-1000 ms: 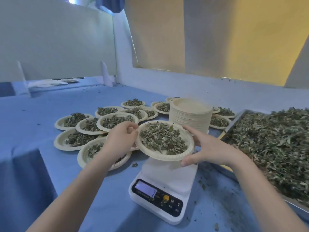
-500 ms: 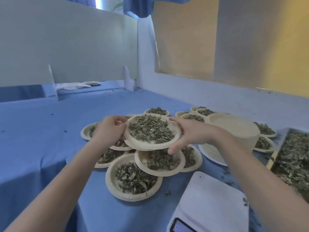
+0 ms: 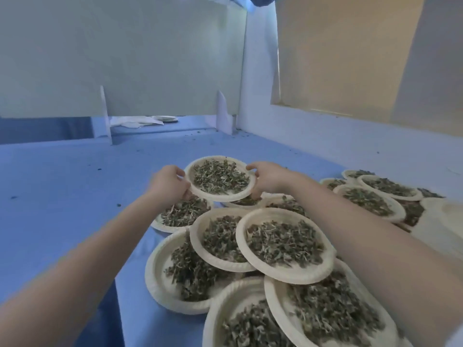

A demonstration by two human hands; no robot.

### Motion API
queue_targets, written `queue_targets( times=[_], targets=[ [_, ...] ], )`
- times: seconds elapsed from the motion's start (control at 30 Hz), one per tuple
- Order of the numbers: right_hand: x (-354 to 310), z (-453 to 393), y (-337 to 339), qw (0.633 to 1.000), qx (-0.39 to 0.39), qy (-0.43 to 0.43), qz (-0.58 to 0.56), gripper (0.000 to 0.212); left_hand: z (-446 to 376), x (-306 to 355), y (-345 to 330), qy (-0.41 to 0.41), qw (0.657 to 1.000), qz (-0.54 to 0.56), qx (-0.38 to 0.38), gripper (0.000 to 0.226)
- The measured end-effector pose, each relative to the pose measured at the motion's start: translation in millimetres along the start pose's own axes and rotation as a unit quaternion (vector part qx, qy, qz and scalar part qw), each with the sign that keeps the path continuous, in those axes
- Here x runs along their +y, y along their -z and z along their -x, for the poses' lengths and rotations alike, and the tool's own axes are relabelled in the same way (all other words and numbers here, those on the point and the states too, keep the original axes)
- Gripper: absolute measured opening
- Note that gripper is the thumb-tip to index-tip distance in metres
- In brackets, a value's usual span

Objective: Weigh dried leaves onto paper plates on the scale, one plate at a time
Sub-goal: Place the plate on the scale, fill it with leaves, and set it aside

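A paper plate (image 3: 200,194) heaped with dried leaves (image 3: 220,179) is held at the far end of the group of filled plates. My left hand (image 3: 170,184) grips its left rim and my right hand (image 3: 265,180) grips its right rim. It hovers just over other filled plates, such as the plate of leaves (image 3: 284,244) nearer me. The scale is out of view.
Several filled paper plates (image 3: 160,274) overlap on the blue table (image 3: 62,196), spreading to the right (image 3: 398,196). A stack of bare plates (image 3: 448,214) shows at the right edge. White partition boards (image 3: 125,58) stand behind, and loose leaf crumbs dot the cloth.
Both hands carried the filled plate from above the scale leftward and farther away, out to the far end of the plate group. The scale and the leaf tray have left the view.
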State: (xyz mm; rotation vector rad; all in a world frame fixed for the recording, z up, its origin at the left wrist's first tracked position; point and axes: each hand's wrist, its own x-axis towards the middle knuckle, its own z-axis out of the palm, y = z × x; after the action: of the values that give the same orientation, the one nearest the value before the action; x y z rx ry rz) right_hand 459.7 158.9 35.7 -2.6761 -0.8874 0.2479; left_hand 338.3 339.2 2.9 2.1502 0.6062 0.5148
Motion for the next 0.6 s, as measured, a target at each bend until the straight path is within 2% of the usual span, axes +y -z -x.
queue_targets(
  times=[0.17,0.27,0.33,0.4,0.6],
  targets=[
    [1,-43,-18,0.998,-0.015,-0.014,0.054,0.066,-27,-25,-25,0.021,0.999,-0.044,-0.015,0.024],
    [1,-56,-25,0.996,-0.031,-0.026,0.079,0.053,-40,-33,-36,0.019,0.994,-0.108,-0.018,0.008],
    [2,-61,-31,0.994,-0.047,-0.036,0.088,0.047,-45,-36,-41,0.014,0.986,-0.162,-0.029,0.019],
    [3,-64,-36,0.991,-0.067,-0.044,0.103,0.044,-47,-38,-41,0.003,0.977,-0.208,-0.042,0.01],
    [1,-60,-37,0.988,-0.08,-0.044,0.124,0.042,-51,-35,-39,-0.029,0.954,-0.291,-0.071,0.025]
  ],
)
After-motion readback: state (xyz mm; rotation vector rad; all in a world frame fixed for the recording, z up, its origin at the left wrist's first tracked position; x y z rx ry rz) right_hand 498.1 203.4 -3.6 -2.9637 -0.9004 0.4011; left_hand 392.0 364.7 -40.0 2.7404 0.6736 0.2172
